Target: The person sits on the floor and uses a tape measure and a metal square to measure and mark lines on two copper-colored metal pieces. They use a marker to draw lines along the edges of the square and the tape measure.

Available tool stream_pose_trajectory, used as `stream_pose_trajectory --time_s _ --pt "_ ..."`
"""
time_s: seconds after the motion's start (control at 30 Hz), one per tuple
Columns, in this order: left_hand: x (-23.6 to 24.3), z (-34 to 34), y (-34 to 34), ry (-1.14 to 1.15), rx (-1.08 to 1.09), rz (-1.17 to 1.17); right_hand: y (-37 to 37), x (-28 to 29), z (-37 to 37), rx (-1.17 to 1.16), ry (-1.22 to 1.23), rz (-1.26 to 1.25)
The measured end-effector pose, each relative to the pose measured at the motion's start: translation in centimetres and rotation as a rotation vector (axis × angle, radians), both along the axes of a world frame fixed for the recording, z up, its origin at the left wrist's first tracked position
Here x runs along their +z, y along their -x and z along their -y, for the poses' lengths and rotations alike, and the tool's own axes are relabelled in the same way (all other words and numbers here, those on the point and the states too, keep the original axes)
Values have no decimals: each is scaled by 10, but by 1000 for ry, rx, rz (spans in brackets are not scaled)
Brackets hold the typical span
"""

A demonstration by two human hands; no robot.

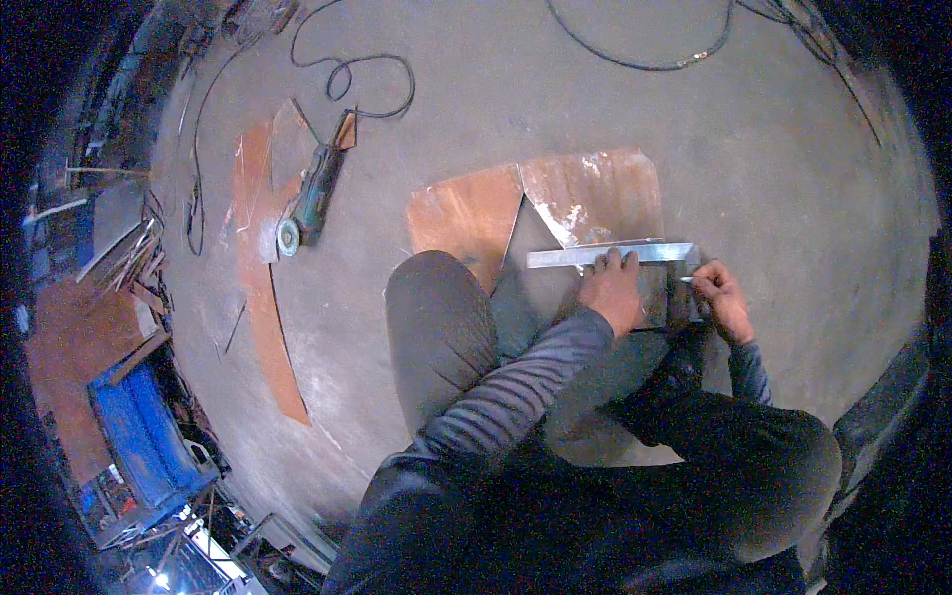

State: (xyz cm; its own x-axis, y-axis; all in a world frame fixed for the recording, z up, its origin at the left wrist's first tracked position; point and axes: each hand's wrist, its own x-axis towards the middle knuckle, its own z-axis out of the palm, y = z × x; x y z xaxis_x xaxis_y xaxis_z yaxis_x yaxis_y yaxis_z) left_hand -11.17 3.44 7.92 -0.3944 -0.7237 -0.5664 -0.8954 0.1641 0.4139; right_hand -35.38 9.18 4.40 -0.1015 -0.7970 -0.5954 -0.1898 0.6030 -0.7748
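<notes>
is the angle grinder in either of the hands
No, the angle grinder lies on the floor, off to the left of the left hand.

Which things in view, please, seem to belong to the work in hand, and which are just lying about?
Seemingly in use:
silver bar under the left hand
small pale stick in the right hand
blotchy rusty plate beside the bar

Apparently lying about:
angle grinder
long rusty strip
dark hose or cable
</notes>
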Motion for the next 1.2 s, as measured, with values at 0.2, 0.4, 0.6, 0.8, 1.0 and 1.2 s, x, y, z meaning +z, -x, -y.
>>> stream_pose_trajectory --time_s 0.2,0.4,0.6,0.8,1.0,1.2 --pt "78 70 -45 190 240 -379 62 25 -46 -305 92 -90" --pt "85 129 -195 441 676 -360 88 91 -40 -320 244 -272" --pt "10 93 -293 445 492 180 102 202 -31 -274 234 -445" --pt "-23 148 -204 408 167 225 160 350 -103 385 383 -1563" --pt "-24 146 -157 155 151 343 74 422 -145 367 272 -1698" --pt "-33 154 -129 91 205 397 26 396 -146 -267 274 -908"
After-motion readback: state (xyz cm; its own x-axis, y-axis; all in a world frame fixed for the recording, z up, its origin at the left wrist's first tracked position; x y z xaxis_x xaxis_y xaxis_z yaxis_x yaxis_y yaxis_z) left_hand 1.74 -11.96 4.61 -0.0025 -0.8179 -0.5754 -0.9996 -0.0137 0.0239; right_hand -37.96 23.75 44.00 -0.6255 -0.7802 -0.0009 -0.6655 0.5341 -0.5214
